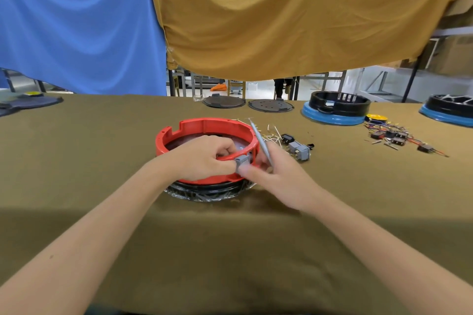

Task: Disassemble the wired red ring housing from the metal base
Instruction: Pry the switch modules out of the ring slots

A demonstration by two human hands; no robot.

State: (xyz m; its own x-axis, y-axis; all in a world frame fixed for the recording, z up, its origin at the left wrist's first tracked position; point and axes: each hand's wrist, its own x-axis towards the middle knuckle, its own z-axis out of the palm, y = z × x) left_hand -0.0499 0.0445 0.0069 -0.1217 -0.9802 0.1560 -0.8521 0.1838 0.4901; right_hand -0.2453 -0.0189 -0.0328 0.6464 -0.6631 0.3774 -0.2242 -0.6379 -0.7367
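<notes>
The red ring housing point(204, 126) is seated on a dark base point(204, 190) at the centre of the olive-covered surface point(102, 135). Its near rim is gripped by the left hand point(202, 156), fingers curled over the edge. A small grey switch block point(242, 161) at the rim's 5 o'clock is pinched, it seems, by the right hand point(276, 176); that grip is blurred. A slim grey tool point(259, 140) is also held in the right hand. Loose grey switches point(298, 149) lie at the housing's 3 o'clock.
</notes>
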